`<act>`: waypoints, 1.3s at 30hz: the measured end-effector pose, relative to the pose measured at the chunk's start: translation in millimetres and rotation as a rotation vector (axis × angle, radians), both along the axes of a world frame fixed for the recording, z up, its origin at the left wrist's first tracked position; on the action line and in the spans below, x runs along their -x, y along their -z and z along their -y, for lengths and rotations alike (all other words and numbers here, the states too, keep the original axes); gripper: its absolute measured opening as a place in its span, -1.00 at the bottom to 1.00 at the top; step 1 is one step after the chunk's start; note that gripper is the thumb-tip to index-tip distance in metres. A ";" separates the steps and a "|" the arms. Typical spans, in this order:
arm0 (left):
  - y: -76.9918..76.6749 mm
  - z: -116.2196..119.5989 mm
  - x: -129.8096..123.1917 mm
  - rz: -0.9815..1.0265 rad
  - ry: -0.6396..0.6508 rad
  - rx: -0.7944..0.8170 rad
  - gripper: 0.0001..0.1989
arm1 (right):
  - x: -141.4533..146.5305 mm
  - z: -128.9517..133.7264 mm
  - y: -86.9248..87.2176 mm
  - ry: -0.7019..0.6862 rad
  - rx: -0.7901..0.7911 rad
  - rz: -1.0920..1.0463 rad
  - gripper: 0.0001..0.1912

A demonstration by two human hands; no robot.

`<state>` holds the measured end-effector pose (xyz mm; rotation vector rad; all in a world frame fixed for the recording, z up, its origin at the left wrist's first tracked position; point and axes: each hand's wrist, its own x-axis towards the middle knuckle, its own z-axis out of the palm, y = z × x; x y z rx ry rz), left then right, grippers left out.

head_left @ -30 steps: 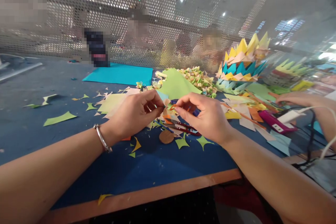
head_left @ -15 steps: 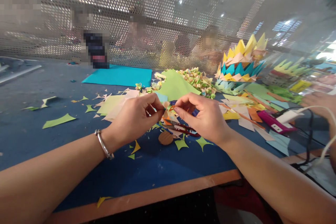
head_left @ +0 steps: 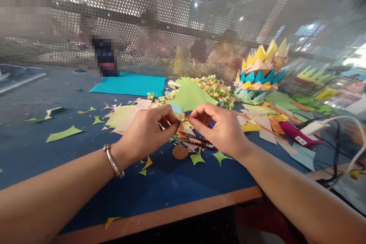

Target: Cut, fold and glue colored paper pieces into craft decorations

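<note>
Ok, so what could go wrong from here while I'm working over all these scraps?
The small orange piece in your right hand could slip and get lost among the green scraps and other cuttings. The red-handled cutter lies close to that hand and might nick a finger. And the yellow scrap at the table edge could drop off.

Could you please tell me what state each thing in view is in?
Left hand, fingertips pinched together
Right hand, pinching an orange strip
Blue sheet, lying flat
Green sheet, partly hiding folded pieces
Folded pieces, heaped
Paper tower, upright
Red-handled snips, lying down; open or shut unclear
Wooden disc, lying flat
Bracelet, worn
Power strip, on or off unclear
</note>
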<state>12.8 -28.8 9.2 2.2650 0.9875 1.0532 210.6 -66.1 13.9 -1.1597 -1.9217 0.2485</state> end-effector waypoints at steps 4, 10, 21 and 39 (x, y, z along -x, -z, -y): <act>-0.7 0.4 -0.9 0.006 -0.004 -0.008 -0.92 | -0.2 -0.1 0.1 0.001 0.006 0.000 -0.93; -0.8 0.2 -1.1 0.003 -0.003 -0.027 -0.91 | 1.7 0.1 0.4 -0.011 0.040 -0.027 -0.90; 0.5 0.8 0.1 -0.015 0.001 -0.042 -0.93 | 3.4 0.3 0.9 -0.066 0.163 -0.120 -0.88; 0.7 0.4 0.3 -0.044 -0.004 -0.069 -0.91 | 5.2 0.7 0.3 -0.082 0.115 -0.029 -0.92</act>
